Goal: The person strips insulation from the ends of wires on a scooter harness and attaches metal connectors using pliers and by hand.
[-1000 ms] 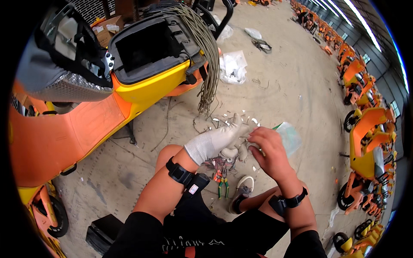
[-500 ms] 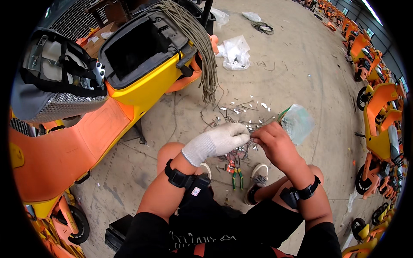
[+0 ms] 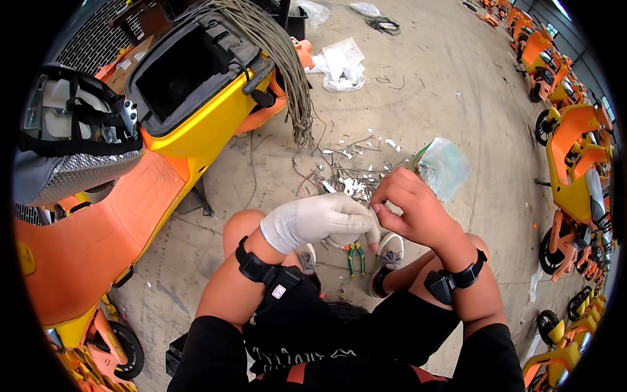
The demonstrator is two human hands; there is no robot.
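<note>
Bare concrete floor (image 3: 457,85), dusty. On it: wire scraps (image 3: 339,171), clear plastic bag (image 3: 443,168), green-handled pliers (image 3: 355,256). White plastic sheet (image 3: 341,62) farther off

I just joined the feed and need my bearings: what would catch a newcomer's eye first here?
The hands meet at centre: the left hand in a white glove, the bare right hand pinching something too small to tell. At upper left stands a yellow and orange scooter with its seat compartment open and a thick wire bundle draped over it. Wire scraps litter the concrete floor ahead, and pliers lie between the feet.
</note>
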